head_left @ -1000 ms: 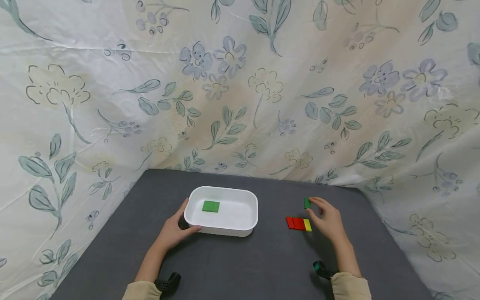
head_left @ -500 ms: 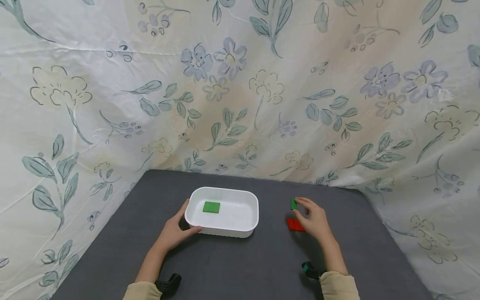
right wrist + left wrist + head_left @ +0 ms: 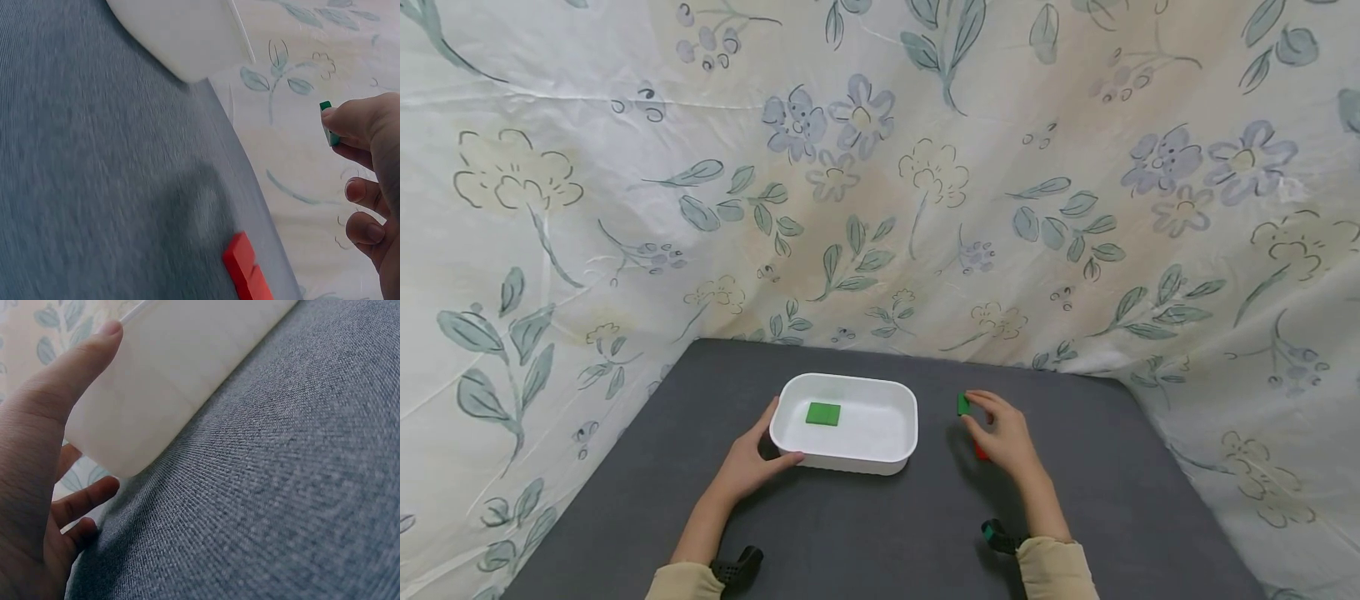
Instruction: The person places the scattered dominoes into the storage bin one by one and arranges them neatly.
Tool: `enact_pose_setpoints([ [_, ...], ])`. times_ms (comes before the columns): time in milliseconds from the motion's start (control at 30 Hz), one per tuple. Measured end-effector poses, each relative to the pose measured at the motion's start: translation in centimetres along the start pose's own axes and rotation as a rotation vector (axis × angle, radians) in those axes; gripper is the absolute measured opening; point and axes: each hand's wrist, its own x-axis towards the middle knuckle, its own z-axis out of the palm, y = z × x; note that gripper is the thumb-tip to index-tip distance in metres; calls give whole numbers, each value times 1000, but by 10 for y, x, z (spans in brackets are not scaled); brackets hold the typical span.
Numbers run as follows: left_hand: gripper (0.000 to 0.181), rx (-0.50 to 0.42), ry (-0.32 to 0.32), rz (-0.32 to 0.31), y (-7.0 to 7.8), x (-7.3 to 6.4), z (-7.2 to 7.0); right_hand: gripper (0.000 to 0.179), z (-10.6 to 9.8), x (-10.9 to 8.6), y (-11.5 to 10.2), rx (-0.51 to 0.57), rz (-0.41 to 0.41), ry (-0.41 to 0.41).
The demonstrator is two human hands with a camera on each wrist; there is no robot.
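Observation:
My left hand [image 3: 743,468] grips the left end of a white plastic container [image 3: 857,463] on the dark cloth. Its thumb lies along the near side, and its fingers reach round the end. Flat green blocks [image 3: 823,414] lie side by side inside, toward the left. To the right of the container, my right hand [image 3: 1007,435] pinches another small green block [image 3: 962,405] between thumb and fingertips, raised above the cloth. Beneath that hand, red blocks [image 3: 239,257] lie on the cloth, mostly hidden in the head view. The yellow block is out of sight now.
Dark grey cloth [image 3: 865,533] covers the table. A pale floral sheet [image 3: 895,275] hangs right behind its far edge and along both sides. Each wrist wears a black band, the left band [image 3: 737,568] and the right band [image 3: 1002,537].
My right hand has moved left toward the container with the green block, passing over the red and yellow blocks and covering most of them. The left hand and container have stayed in place.

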Motion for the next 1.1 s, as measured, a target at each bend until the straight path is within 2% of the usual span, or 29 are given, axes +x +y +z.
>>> enact_pose_setpoints([
  [367,120,0,10,4,0,-3,3,41,18,10,-22,29,-57,17],
  [700,121,27,17,5,1,-7,4,40,35,15,-43,87,-65,-8],
  [1100,120,17,11,3,0,-7,4,38,51,24,-67,143,-143,-15],
])
